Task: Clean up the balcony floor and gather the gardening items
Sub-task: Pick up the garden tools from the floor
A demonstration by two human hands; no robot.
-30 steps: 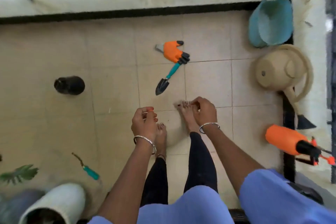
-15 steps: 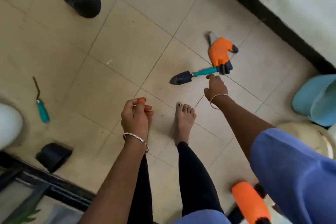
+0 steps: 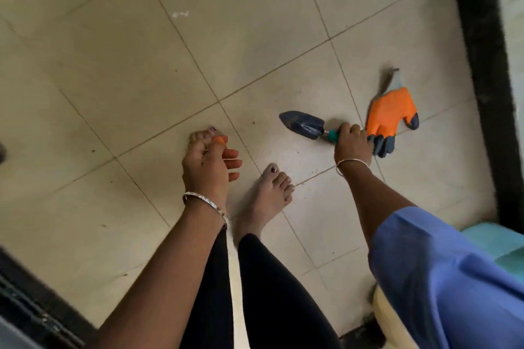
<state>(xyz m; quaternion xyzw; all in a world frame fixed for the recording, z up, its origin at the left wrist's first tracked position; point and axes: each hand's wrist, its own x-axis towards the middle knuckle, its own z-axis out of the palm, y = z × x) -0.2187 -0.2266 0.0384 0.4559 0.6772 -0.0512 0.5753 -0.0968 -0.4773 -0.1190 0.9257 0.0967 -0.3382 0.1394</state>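
R grip (image 3: 353,142) clenched on handle of trowel (image 3: 304,124), which lies on floor (image 3: 141,79) just beside soft glove (image 3: 390,113); prob. light, stiff, so handle's the right hold; L grip (image 3: 208,163) half-curled, can't tell if holding anything.

A single wide-angle camera, worn on the person's head, looked steeply down at the tiled floor (image 3: 113,79) from close above. The view was tilted, so the tile joints ran diagonally. Arms and legs entered from the bottom edge. The left hand (image 3: 207,167) sat near centre, and the right hand (image 3: 353,144), gripping a trowel (image 3: 303,123), was to its right. A dark wall base (image 3: 479,65) ran down the right edge.
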